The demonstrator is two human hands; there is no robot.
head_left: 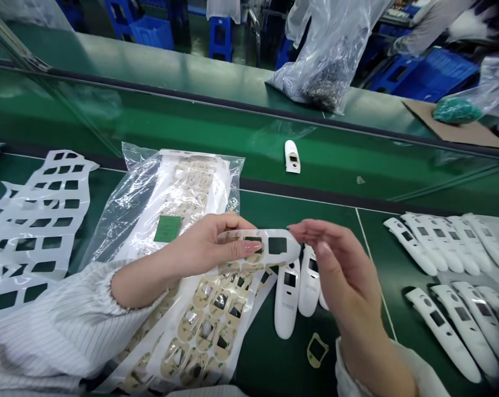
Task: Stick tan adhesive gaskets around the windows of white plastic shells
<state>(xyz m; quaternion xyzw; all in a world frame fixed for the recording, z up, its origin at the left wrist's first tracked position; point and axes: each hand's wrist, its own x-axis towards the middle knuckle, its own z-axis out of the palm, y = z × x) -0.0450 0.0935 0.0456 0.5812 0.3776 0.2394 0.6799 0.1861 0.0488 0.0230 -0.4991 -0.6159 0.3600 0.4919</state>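
My left hand [216, 242] pinches a white strip with square cutouts [288, 246], thumb on top. At the strip's right end is my right hand [340, 264], fingers apart and curved; whether its fingertips touch the strip is unclear. Below lie sheets of tan adhesive stickers [208, 325], partly over a plastic bag of more sheets [191, 182]. White handheld devices with dark screens [287, 300] lie between my hands. A single loose sticker frame [317, 350] rests on the green table near my right wrist.
Several white devices [447, 331] lie in two rows at right. Used white sheets with cutouts [63, 209] spread at left. One device [291, 156] is on the green belt. A green square [167, 229] sits on the bag. Behind are a plastic bag [327, 60] and a person's sleeve [431, 27].
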